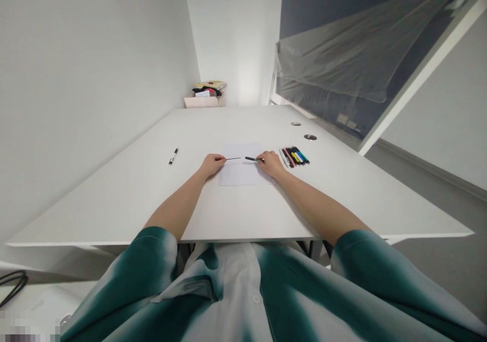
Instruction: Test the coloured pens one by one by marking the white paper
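Observation:
A white sheet of paper lies on the white table in front of me. My left hand is closed in a pinch on a thin dark rod, perhaps a pen refill, held just above the paper's near-left part. My right hand is closed on a green-and-black pen body. The rod and the pen body line up end to end, with a small gap between them.
A row of several coloured pens lies right of the paper. A lone black marker lies to the left. Two round cable holes sit further back. A box with clutter stands at the far end. A wrapped dark panel leans at right.

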Action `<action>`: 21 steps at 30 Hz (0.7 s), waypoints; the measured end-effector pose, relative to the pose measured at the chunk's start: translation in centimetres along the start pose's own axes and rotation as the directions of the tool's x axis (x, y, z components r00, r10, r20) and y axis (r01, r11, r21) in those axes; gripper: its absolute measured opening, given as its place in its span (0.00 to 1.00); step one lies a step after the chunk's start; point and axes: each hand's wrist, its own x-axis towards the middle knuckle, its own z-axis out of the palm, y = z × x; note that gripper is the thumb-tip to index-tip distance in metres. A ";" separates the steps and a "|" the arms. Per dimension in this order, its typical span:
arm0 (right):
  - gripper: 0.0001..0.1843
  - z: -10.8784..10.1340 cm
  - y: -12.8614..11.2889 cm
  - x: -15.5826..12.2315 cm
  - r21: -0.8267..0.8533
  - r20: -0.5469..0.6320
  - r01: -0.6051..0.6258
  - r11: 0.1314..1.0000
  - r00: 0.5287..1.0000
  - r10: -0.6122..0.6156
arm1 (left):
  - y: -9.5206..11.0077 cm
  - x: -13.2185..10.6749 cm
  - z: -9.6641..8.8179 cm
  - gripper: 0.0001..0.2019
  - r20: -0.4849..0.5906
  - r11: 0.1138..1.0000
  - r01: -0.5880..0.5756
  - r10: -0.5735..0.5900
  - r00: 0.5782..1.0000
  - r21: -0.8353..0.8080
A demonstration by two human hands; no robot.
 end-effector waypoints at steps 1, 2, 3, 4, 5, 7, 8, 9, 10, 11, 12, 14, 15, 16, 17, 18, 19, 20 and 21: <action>0.18 0.0 0.0 0.0 0.001 0.002 0.004 1.000 1.000 -0.004 | 0.1 0.0 0.0 0.12 0.002 1.000 0.001 -0.001 1.000 0.000; 0.18 0.0 0.0 0.0 0.001 0.005 0.006 1.000 1.000 -0.006 | 0.1 -0.1 0.0 0.12 0.003 1.000 0.001 -0.001 1.000 -0.001; 0.18 -0.1 0.0 0.0 0.001 0.008 0.005 1.000 1.000 -0.005 | 0.2 -0.1 0.0 0.12 0.006 1.000 0.000 0.000 1.000 -0.001; 0.17 -0.1 0.0 0.0 0.001 0.011 0.002 1.000 1.000 -0.002 | 0.2 -0.1 0.0 0.12 0.009 1.000 -0.001 0.001 1.000 -0.001; 0.17 -0.1 0.0 0.0 0.000 0.014 0.000 1.000 1.000 0.000 | 0.3 -0.1 0.1 0.12 0.009 1.000 -0.002 0.002 1.000 -0.001; 0.18 -0.1 0.0 0.0 -0.004 0.021 -0.006 1.000 1.000 0.006 | 0.3 -0.1 0.2 0.12 0.011 1.000 0.000 0.001 1.000 -0.005; 0.18 -0.1 0.0 0.0 -0.007 0.023 -0.006 1.000 1.000 0.007 | 0.2 0.0 0.3 0.12 0.012 1.000 0.000 0.000 1.000 -0.008; 0.18 -0.1 0.0 0.0 -0.009 0.024 -0.007 1.000 1.000 0.007 | 0.2 0.0 0.3 0.12 0.013 1.000 0.001 -0.001 1.000 -0.011; 0.18 -0.1 -0.1 0.0 -0.011 0.023 -0.006 1.000 1.000 0.006 | 0.1 0.1 0.3 0.12 0.014 1.000 -0.001 0.001 1.000 -0.014; 0.18 -0.2 -0.1 0.0 -0.012 0.020 -0.002 1.000 1.000 0.002 | 0.1 0.1 0.3 0.12 0.017 1.000 -0.005 0.006 1.000 -0.015; 0.18 -0.2 -0.2 -0.1 -0.014 0.017 0.005 1.000 1.000 -0.004 | 0.0 0.2 0.3 0.12 0.020 1.000 -0.010 0.010 1.000 -0.015; 0.18 -0.3 -0.3 -0.1 -0.020 0.008 0.023 1.000 1.000 -0.023 | -0.1 0.2 0.3 0.12 0.029 1.000 -0.022 0.023 0.999 -0.013; 0.18 -0.4 -0.3 -0.2 -0.024 0.003 0.033 0.999 0.999 -0.033 | -0.1 0.2 0.3 0.12 0.035 0.999 -0.030 0.031 0.999 -0.012; 0.18 -0.5 -0.4 -0.2 -0.026 -0.002 0.044 0.999 0.999 -0.044 | 0.0 0.2 0.3 0.12 0.040 0.999 -0.041 0.041 0.998 -0.012; 0.17 -0.5 -0.5 -0.2 -0.026 -0.007 0.055 0.998 0.998 -0.055 | 0.0 0.1 0.4 0.12 0.046 0.999 -0.053 0.054 0.998 -0.010; 0.17 -0.6 -0.5 -0.2 -0.025 -0.010 0.067 0.997 0.998 -0.067 | 0.1 0.1 0.5 0.12 0.052 0.998 -0.066 0.066 0.996 -0.006; 0.17 -0.6 -0.6 -0.3 -0.023 -0.011 0.080 0.997 0.997 -0.080 | 0.3 0.0 0.5 0.12 0.060 0.997 -0.076 0.076 0.995 0.000; 0.17 -0.6 -0.7 -0.3 -0.019 -0.009 0.095 0.995 0.995 -0.095 | 0.4 0.0 0.7 0.12 0.066 0.996 -0.083 0.083 0.994 0.009; 0.17 -0.6 -0.8 -0.3 -0.014 -0.004 0.111 0.994 0.994 -0.111 | 0.6 -0.1 0.8 0.13 0.075 0.996 -0.089 0.087 0.993 0.021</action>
